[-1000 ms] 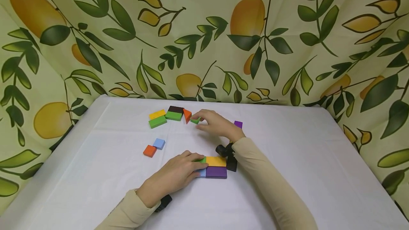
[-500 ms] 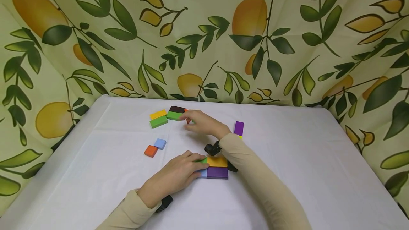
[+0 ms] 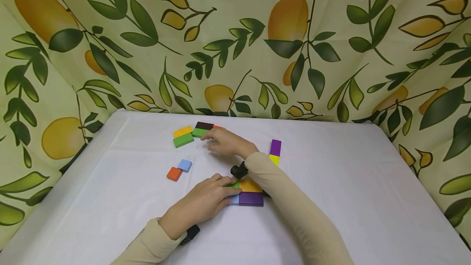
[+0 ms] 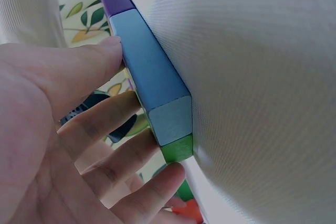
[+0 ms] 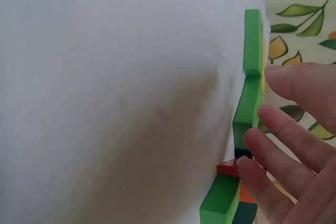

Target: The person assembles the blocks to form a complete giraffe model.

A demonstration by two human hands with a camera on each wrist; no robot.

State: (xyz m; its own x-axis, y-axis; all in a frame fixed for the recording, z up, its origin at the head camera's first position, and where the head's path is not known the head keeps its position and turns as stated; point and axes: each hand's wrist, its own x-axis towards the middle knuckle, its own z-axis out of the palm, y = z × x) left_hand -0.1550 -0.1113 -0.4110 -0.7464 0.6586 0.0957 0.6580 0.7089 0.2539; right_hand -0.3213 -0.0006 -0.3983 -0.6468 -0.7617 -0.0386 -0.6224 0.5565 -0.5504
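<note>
In the head view my left hand [image 3: 200,197] rests on a flat group of wooden blocks: a purple block [image 3: 251,199], an orange-yellow block [image 3: 251,186], a light blue block [image 4: 149,64] and a green block [image 4: 179,148]. Its thumb and fingers touch the group's top, as the left wrist view shows. My right hand [image 3: 229,142] is over the back row with fingers spread. Nearest to it are a green block [image 5: 248,103] beside a black block [image 3: 204,125] and a red-orange piece [image 5: 228,169]. Another green block [image 5: 219,200] lies below its fingers in the right wrist view.
At the row's left end lie a yellow block [image 3: 182,131] and a green block [image 3: 183,140]. A light blue square [image 3: 185,165] touches an orange-red square [image 3: 174,174] farther forward. Purple [image 3: 275,147] and yellow [image 3: 274,160] blocks stand right of my right wrist on the white tablecloth [image 3: 368,187].
My right hand has moved left along the back row, from the small green block to the green block beside the black one. The left hand has stayed on the grouped blocks.
</note>
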